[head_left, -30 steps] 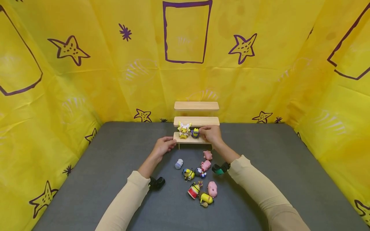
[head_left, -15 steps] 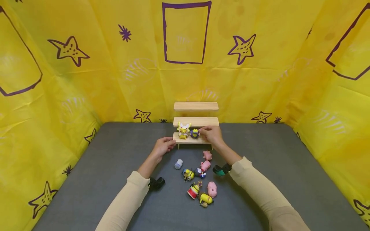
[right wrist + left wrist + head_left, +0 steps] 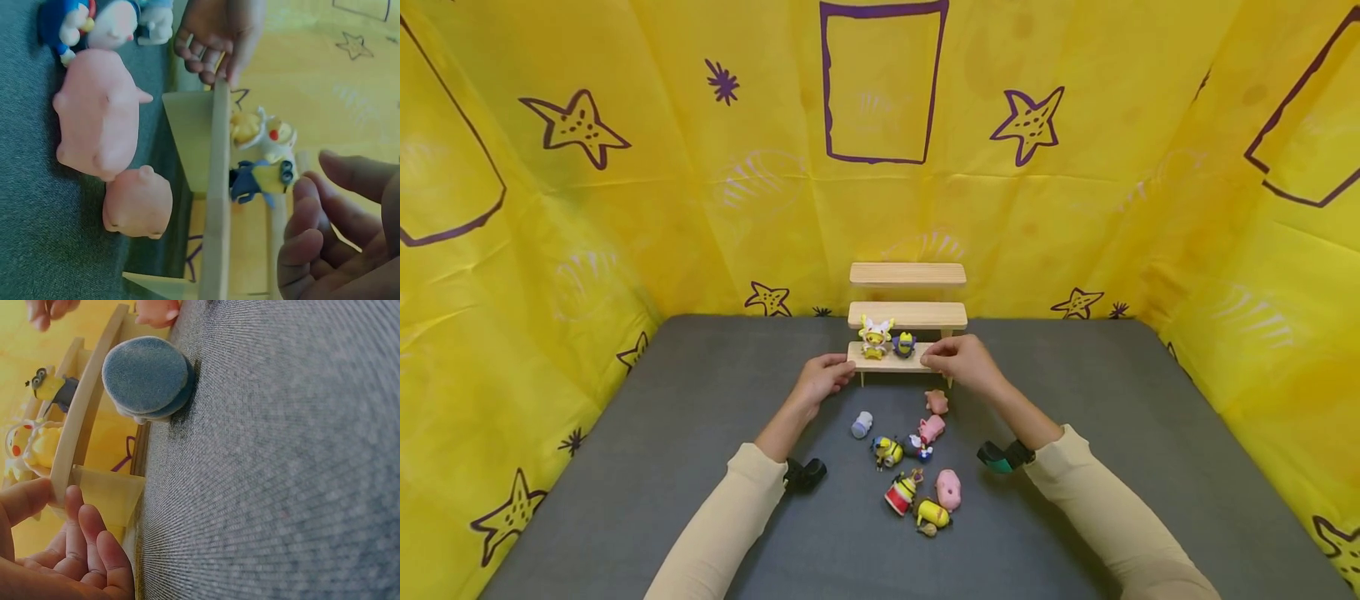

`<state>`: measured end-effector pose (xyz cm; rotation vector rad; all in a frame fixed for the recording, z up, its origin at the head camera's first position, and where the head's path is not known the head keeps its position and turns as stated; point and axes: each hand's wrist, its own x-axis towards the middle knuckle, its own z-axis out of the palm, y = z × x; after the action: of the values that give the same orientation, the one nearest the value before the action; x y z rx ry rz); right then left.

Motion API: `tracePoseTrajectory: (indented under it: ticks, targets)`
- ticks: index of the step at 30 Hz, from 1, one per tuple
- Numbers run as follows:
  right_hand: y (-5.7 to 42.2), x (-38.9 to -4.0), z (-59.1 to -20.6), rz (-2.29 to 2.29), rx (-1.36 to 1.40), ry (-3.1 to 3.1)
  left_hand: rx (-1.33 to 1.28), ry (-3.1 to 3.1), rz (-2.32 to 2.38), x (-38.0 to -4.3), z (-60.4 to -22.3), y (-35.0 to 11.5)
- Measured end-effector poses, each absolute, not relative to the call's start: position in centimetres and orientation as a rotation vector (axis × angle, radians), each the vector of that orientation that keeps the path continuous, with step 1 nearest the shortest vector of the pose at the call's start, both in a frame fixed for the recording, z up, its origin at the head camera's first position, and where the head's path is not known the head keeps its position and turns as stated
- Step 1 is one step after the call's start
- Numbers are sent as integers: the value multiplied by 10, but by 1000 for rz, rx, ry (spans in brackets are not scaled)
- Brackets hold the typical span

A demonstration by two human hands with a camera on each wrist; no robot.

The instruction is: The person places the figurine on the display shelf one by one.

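Note:
A tiered wooden shelf (image 3: 907, 315) stands at the back of the table. My left hand (image 3: 822, 379) pinches the left end of its lowest step, thumb above and fingers below. On that step stand a Pikachu figure (image 3: 874, 338) in a white hooded outfit and, to its right, a Minion figure (image 3: 904, 344) in dark blue. Just right of the Minion is my right hand (image 3: 964, 364), with nothing between its thumb and fingers in the right wrist view. Both figures are upright.
Several toys lie on the grey table in front of the shelf: pink pigs (image 3: 948, 490), a blue-and-white figure (image 3: 862, 424), a Minion in a red robe (image 3: 900, 493) and other Minions (image 3: 933, 512). A yellow patterned cloth (image 3: 880, 217) hangs behind.
My right hand has let go of the dark blue Minion and drawn back to the right, leaving it standing on the lowest step. The left hand stays at the shelf's end.

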<state>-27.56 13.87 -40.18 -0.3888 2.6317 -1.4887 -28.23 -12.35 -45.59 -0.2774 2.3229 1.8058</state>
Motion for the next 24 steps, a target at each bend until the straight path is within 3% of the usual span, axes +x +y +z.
tracePoseTrajectory:
  ticks: [15, 24]
  targets:
    - [142, -246, -405, -1065, -735, 2551, -274, 2318, 1819, -282, -454, -123]
    - [137, -245, -412, -838, -1118, 2519, -282, 2315, 1842, -281, -454, -122]
